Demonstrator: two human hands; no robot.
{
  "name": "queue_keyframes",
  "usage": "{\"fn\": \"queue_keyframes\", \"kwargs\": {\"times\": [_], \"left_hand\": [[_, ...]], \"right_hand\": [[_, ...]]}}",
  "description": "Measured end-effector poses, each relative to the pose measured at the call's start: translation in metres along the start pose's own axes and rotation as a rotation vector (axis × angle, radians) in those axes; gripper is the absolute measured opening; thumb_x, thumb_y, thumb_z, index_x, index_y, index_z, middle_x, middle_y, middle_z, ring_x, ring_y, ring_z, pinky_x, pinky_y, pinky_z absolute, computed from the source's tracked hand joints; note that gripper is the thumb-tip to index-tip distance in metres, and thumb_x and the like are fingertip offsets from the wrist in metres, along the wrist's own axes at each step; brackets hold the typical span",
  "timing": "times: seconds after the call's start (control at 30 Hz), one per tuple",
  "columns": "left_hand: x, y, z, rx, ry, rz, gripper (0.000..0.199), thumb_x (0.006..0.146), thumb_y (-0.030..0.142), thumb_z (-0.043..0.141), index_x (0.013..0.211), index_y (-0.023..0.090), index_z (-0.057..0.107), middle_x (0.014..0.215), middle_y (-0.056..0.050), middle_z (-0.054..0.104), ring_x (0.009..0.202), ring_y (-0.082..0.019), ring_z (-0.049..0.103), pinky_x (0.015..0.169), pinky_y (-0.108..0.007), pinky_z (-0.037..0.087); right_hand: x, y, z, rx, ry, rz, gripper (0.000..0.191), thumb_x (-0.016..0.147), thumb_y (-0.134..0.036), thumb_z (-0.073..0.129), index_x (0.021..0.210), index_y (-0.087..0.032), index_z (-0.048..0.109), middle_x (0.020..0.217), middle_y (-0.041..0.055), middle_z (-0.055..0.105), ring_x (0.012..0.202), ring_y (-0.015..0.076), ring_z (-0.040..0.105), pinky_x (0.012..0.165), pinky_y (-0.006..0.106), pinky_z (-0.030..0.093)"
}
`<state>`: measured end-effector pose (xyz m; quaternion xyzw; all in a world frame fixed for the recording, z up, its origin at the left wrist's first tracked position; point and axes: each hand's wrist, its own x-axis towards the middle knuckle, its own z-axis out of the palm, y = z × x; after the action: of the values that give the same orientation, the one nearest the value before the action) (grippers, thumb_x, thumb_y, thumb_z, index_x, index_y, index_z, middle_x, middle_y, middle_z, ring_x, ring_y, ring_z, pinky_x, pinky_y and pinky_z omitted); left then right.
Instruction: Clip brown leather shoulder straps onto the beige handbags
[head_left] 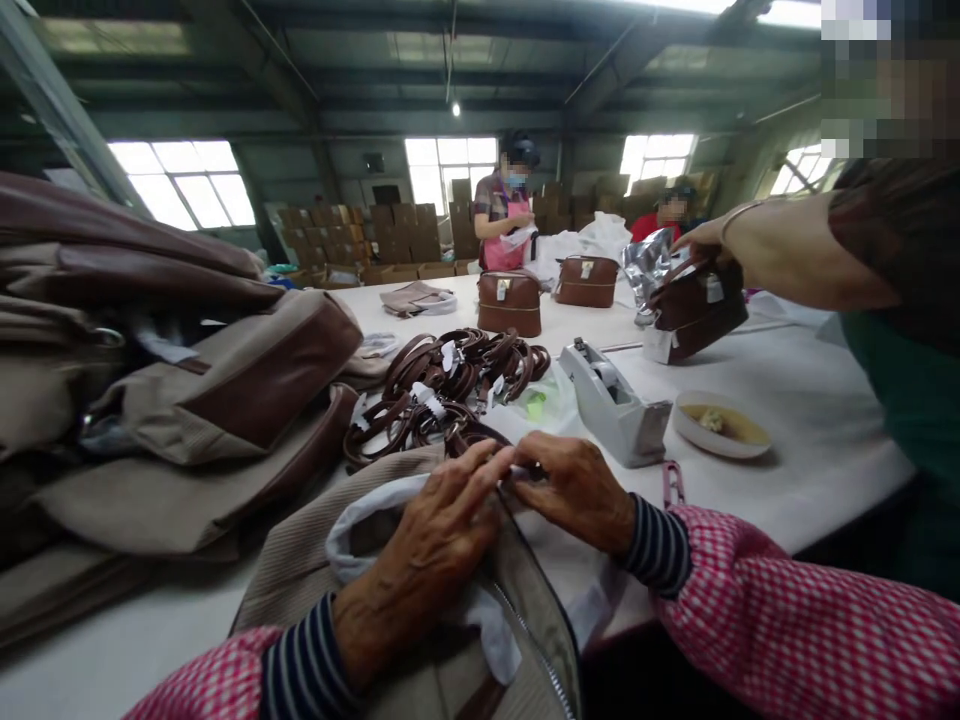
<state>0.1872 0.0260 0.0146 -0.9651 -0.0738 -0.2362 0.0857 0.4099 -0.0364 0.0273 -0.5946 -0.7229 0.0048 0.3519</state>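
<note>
A beige ribbed fabric bag with an open metal zipper lies on the table in front of me. White wrapping bunches around its handle area. My left hand rests over the bag's upper part, its fingers pressed together at the edge near the zipper's end. There my right hand meets it, thumb and fingers pinched. The small part between the fingertips is mostly hidden; a dark bit shows. Just beyond the hands lies a heap of brown leather straps, some wrapped in white.
Beige and brown bags are piled high at left. A tape dispenser, a bowl and a pink clip-like tool lie at right. A co-worker's arm holds a brown handbag; other brown handbags stand behind.
</note>
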Motion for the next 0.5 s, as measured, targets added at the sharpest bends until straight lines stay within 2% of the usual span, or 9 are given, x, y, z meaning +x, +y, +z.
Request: {"fn": "queue_keyframes", "kwargs": {"times": [0.1, 0.2, 0.33, 0.5], "left_hand": [[0.007, -0.004, 0.004, -0.142, -0.104, -0.091, 0.014, 0.101, 0.022, 0.060, 0.095, 0.017, 0.071, 0.140, -0.011, 0.060, 0.127, -0.029, 0.054, 0.104, -0.046, 0.054], [0.013, -0.005, 0.006, -0.141, -0.186, -0.133, 0.012, 0.100, 0.020, 0.060, 0.099, 0.017, 0.072, 0.129, -0.010, 0.064, 0.117, -0.028, 0.056, 0.097, -0.044, 0.056], [0.015, -0.006, 0.007, -0.115, -0.226, -0.123, 0.013, 0.101, 0.019, 0.059, 0.105, 0.017, 0.071, 0.130, -0.009, 0.063, 0.114, -0.028, 0.054, 0.094, -0.044, 0.056], [0.014, -0.010, 0.009, -0.152, -0.203, -0.116, 0.016, 0.103, 0.024, 0.059, 0.108, 0.020, 0.073, 0.121, -0.007, 0.065, 0.111, -0.025, 0.057, 0.094, -0.042, 0.055]], "right_hand": [[-0.007, 0.002, 0.007, 0.073, -0.151, 0.016, 0.011, 0.084, -0.023, 0.076, 0.089, -0.021, 0.067, 0.085, 0.0018, 0.072, 0.075, 0.0174, 0.064, 0.069, 0.028, 0.041], [-0.016, 0.016, -0.006, 0.152, -0.239, 0.040, 0.019, 0.086, -0.018, 0.073, 0.105, -0.022, 0.070, 0.096, 0.0022, 0.075, 0.085, 0.0190, 0.068, 0.077, 0.029, 0.046], [-0.023, 0.026, -0.016, 0.141, -0.245, -0.004, 0.014, 0.090, -0.014, 0.069, 0.102, -0.020, 0.072, 0.097, 0.0043, 0.074, 0.087, 0.0192, 0.068, 0.078, 0.029, 0.047], [-0.016, 0.022, -0.003, 0.008, -0.223, -0.067, 0.001, 0.092, -0.022, 0.073, 0.091, -0.021, 0.073, 0.095, 0.0046, 0.072, 0.086, 0.0186, 0.067, 0.075, 0.028, 0.045]]}}
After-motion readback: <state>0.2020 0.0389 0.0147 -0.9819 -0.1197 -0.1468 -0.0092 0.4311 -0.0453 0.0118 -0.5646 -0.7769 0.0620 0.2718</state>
